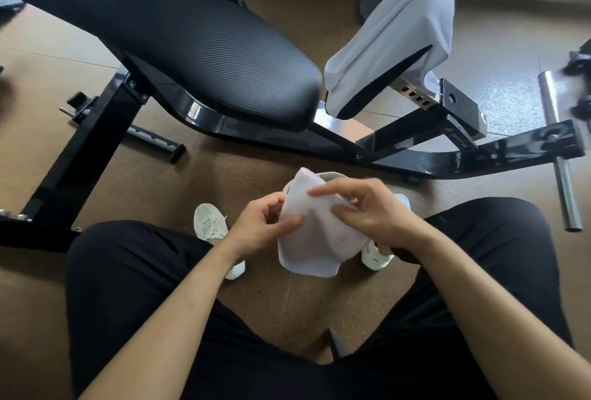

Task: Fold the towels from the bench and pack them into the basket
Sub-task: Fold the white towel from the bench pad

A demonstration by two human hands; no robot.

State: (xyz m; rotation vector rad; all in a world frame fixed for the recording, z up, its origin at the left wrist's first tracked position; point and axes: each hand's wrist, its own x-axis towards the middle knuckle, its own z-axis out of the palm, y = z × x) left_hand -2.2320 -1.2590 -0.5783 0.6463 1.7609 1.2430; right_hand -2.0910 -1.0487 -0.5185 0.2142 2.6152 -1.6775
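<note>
1. The left hand [265, 223] pinches the left edge of a small white terry towel [315, 233] between thumb and fingers, near the middle of the scene, above the floor between the person's knees.
2. The right hand [367, 211] grips the same towel from the right, thumb pressed on its face and index finger stretched across its top.
3. The towel hangs partly folded, its lower edge drooping towards the brown speckled floor [198, 182].
4. Just behind the towel, a pale grey rim [332, 175] shows; it may be the basket, but most of it is hidden.
5. A second white towel [393, 38] lies draped over the small black seat pad [380, 89] of the bench, far right.
6. The long black ribbed bench pad [179, 35] runs from far left towards the centre, on a glossy black steel frame [415, 160].
7. White lettering on the frame's upright post [457, 140] is too small to read.
8. White lace-up shoes [211, 223] and black trousers [128, 271] show near the camera.
</note>
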